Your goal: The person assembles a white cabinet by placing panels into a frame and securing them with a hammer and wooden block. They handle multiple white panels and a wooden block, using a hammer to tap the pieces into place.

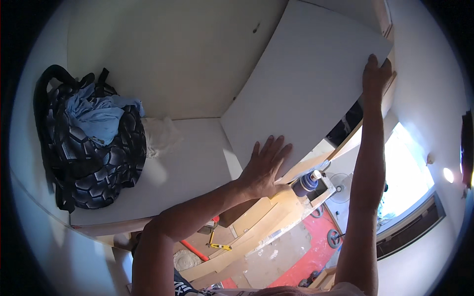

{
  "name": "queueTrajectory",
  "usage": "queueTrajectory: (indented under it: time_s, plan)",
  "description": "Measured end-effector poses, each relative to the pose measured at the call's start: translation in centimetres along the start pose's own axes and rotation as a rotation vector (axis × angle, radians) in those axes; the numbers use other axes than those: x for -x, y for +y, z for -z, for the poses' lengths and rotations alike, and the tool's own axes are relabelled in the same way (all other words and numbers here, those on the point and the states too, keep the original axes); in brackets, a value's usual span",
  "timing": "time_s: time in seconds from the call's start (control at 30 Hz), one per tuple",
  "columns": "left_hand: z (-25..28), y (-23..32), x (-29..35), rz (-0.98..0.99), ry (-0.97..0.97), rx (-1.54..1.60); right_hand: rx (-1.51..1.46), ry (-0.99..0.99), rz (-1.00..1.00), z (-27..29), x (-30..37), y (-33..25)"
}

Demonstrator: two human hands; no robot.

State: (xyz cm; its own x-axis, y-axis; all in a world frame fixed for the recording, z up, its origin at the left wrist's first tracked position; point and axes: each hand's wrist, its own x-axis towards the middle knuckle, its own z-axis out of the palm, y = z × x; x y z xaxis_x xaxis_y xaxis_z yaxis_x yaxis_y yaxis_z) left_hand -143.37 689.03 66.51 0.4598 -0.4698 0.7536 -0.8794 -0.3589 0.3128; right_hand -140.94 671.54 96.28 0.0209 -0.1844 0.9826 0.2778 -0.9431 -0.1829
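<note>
A pale flat panel [306, 74] lies under both bare hands, spanning the space between and beyond them. The right hand [376, 81] grips the panel's far right edge near its upper corner: a digit rests on the near face while other fingers bend past the edge, so the grip appears closed on the board, though how far it wraps behind cannot be made out. The left hand [265, 165] is not clamped; its fingers are spread flat on the panel's face near the lower edge. This arrangement probably lets the right hand govern the edge while the left steadies the surface, the wide spacing of the hands limiting any twist.

Left of the left hand, a white ledge [192, 148] bears a patterned backpack [98, 167] with a blue cloth [101, 118] draped over its top; both lie well apart from the grip, perhaps to keep them out of the panel's way. Below the left hand lies a yellow tool [219, 246]. Just right of that hand stands a dark blue container [306, 184] with a pale top, apart from its fingers.
</note>
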Motion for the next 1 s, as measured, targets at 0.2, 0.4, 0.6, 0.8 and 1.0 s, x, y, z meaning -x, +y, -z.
queueTrajectory:
  time_s: [0.2,0.4,0.6,0.8,1.0]
  plan:
    - [-1.9,-1.2,0.2,0.005,0.092,0.017,-0.01,0.01,0.002,-0.5,-0.1,0.1]
    - [-2.0,-1.3,0.4,-0.004,0.087,-0.013,0.006,-0.008,0.042,-0.4,0.3,0.1]
    - [-1.7,-0.3,0.8,-0.012,0.119,-0.014,0.031,0.015,0.08,0.1,0.5,-0.1]
    - [-1.6,-0.2,1.3,-0.265,0.053,-0.192,-0.092,0.013,0.044,0.8,1.2,0.1]
    - [2.4,-7.2,-1.1,0.029,0.64,-0.103,-0.075,0.013,-0.044,1.0,0.6,1.2]
